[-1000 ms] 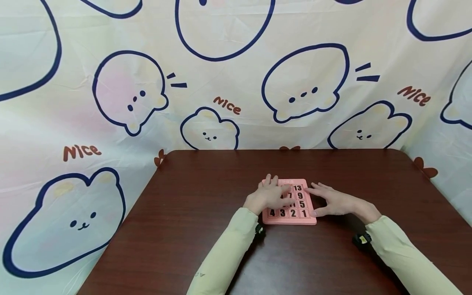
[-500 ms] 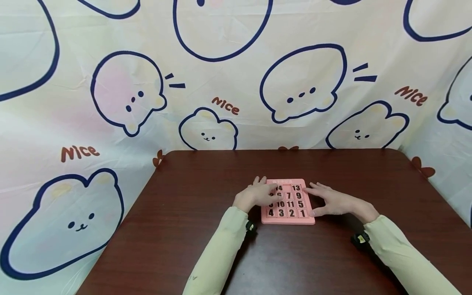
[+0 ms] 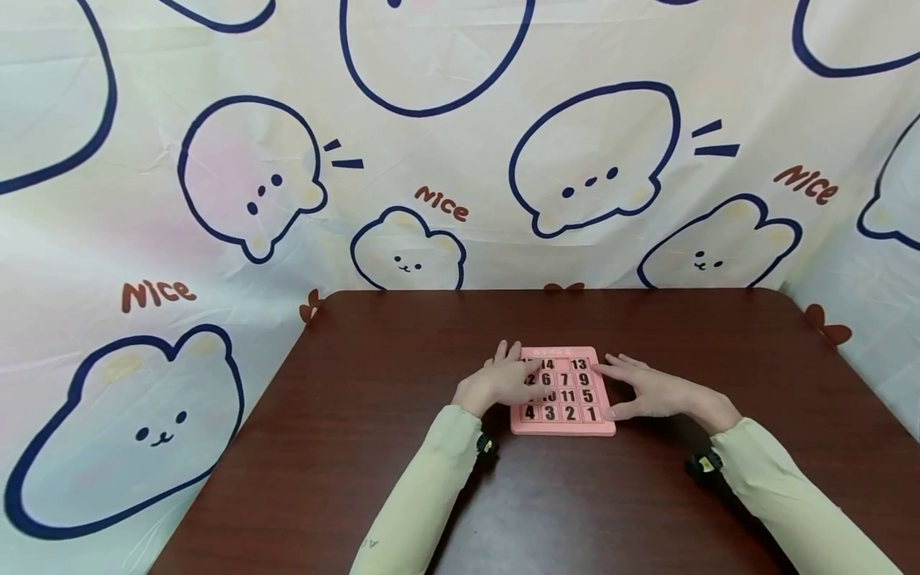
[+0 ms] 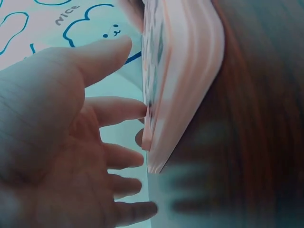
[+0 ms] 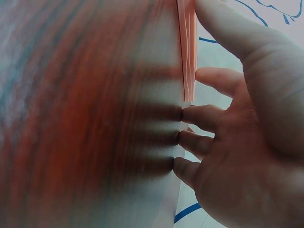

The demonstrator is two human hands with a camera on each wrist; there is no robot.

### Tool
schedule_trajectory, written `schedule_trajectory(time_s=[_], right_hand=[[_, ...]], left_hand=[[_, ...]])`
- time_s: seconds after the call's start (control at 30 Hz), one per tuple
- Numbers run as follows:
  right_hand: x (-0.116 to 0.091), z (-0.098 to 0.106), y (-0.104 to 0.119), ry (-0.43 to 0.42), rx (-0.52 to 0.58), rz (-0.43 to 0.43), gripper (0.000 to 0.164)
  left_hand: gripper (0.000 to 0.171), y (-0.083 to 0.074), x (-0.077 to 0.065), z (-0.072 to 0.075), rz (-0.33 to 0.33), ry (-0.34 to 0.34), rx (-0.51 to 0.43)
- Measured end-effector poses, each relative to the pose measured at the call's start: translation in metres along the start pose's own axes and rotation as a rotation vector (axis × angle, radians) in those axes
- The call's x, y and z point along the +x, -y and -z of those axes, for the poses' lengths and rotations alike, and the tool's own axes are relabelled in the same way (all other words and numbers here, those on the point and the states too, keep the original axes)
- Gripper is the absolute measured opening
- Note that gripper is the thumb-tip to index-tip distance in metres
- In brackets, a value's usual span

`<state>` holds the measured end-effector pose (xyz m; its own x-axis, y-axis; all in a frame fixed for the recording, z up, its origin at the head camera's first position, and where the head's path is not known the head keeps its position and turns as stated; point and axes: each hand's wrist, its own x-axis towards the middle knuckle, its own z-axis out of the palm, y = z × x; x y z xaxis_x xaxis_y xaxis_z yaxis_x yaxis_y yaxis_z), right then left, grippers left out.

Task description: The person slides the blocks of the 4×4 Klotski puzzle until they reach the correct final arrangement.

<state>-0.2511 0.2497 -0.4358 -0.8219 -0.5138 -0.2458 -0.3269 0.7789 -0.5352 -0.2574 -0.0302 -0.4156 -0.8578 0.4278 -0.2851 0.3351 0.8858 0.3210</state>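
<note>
A pink number slide puzzle lies flat on the dark wooden table, with black numbers on its tiles. A gap shows in its top row between 14 and 13. My left hand is over the puzzle's left side, fingers loosely spread, covering part of the left columns. In the left wrist view, the index fingertip touches the tile face. My right hand stays at the puzzle's right edge, thumb and index finger against the frame. Its other fingertips rest on the tabletop in the right wrist view.
The brown table extends around the puzzle on all sides. Behind it hangs a pale cloth printed with blue-outlined cartoon bears and the word "Nice". Both forearms wear light green sleeves, with a dark wrist device on the right one.
My left hand has shifted left from the puzzle's middle to its left side, uncovering the middle columns of tiles. The right hand keeps its place at the right edge.
</note>
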Motion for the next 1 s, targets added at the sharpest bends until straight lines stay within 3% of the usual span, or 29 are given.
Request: schedule_trajectory(time_s=[0.37,1.0], right_hand=[[-0.001,0.0,-0.002,0.007,0.013,-0.011,0.095],[-0.002,0.0,-0.001,0.002,0.019,0.01,0.092]], left_hand=[[0.065,-0.008,0.004,-0.004,-0.045,0.002,0.023],[0.065,-0.017,0.012,-0.012,-0.036,-0.012,0.019]])
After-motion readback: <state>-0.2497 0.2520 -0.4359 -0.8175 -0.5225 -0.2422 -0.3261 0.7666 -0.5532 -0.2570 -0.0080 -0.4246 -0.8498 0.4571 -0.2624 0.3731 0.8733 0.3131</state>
